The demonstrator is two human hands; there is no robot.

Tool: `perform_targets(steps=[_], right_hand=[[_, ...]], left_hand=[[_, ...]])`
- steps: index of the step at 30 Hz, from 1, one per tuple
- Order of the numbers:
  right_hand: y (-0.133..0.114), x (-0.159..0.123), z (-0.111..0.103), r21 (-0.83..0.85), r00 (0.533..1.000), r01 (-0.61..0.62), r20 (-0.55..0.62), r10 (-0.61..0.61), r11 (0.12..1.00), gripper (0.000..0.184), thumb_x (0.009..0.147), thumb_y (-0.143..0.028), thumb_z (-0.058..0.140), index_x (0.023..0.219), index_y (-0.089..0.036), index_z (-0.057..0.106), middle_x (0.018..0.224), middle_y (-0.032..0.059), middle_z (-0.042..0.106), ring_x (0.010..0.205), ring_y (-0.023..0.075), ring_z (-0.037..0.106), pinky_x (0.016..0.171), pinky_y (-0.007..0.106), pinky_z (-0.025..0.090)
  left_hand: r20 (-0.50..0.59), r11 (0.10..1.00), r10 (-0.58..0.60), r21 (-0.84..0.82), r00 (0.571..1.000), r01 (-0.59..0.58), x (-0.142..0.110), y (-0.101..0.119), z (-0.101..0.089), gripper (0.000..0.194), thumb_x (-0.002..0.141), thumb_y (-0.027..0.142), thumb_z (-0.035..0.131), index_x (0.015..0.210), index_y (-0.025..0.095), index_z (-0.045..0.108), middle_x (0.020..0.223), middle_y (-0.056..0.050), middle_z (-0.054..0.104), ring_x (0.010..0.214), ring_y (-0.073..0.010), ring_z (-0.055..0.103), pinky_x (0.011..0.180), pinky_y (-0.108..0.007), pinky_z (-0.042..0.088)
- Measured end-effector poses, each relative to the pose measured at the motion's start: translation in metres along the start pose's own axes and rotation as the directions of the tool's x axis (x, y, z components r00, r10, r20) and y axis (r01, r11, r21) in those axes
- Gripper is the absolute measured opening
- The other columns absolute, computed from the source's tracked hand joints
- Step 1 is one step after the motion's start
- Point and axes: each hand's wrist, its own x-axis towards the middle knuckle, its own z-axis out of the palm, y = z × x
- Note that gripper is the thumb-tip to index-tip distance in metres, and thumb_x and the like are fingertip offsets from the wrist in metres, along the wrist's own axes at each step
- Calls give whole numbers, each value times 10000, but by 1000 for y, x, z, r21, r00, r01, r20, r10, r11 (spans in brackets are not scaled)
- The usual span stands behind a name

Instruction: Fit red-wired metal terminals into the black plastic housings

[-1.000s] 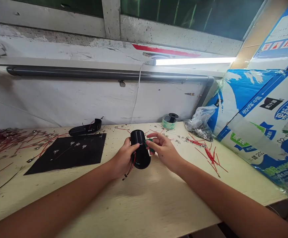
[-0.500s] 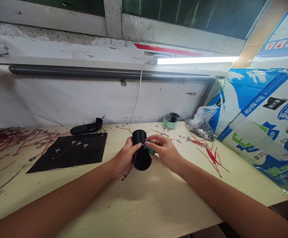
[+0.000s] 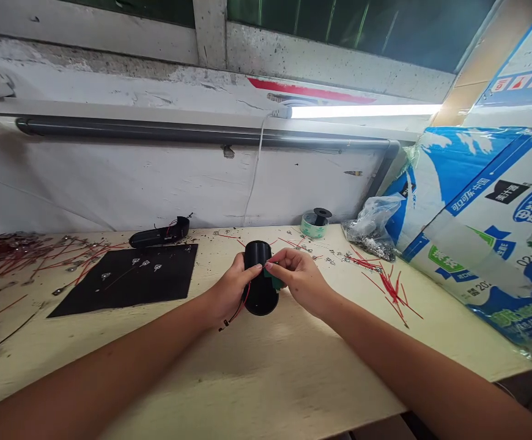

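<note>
My left hand [image 3: 230, 287] is closed around the left side of a black plastic housing [image 3: 261, 300], its thumb lying across the middle. The housing has a rounded tube-like top and an open hollow lower part. From its left side hang thin red and black wires [image 3: 233, 318] with a small dark connector at the end. Between thumb and fingers, my right hand [image 3: 300, 275] pinches a small green circuit board [image 3: 275, 280] at the housing's right edge. Whether the board touches the inside of the housing is hidden by the fingers.
A second black housing [image 3: 159, 236] lies at the back left, beside a black mat [image 3: 133, 282] with small metal pieces. Red wires [image 3: 394, 290] lie scattered right and left. Tape rolls [image 3: 314, 225], a plastic bag of small parts [image 3: 372, 235] and a large blue-white carton [image 3: 486, 226] stand at the right.
The green board and my right fingers have shifted slightly left, further over the housing. My left hand keeps its grip, and the hanging wires have swung a little left.
</note>
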Motion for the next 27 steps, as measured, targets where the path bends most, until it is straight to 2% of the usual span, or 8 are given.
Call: perform_targets(steps=[6,11,19,27], right_hand=[[5,2,4,-20,998,26,-58,-27,999,370,660,-457,838,706,-195,582,636,2,583,564,119,457,496,256,274],[8,4,3,-40,997,27,-71,-30,999,356,655,-430,839,691,-196,572,573,-29,523,517,97,376,483,254,219],[13,6,3,-39,997,13,-81,-17,999,351,647,-405,840,699,-191,567,570,-34,524,509,93,388,491,252,243],[13,7,3,-15,996,9,-84,-10,1000,366,644,-413,855,702,-185,574,559,-41,527,491,82,392,475,243,243]], left_hand=[[3,1000,-6,-3,1000,6,0,1,2,386,828,344,711,1121,197,508,894,-21,605,808,-183,591,740,-312,458],[-28,999,-11,48,1000,12,-1,3,2,308,857,320,676,1085,190,516,855,-11,590,759,-162,555,710,-293,445],[-23,1000,-23,17,999,24,1,0,1,392,830,318,693,1152,198,505,906,-33,617,832,-201,596,744,-318,463],[-38,999,-30,40,999,31,-1,2,3,273,881,255,602,1126,192,497,857,-21,594,785,-180,593,705,-298,457]])
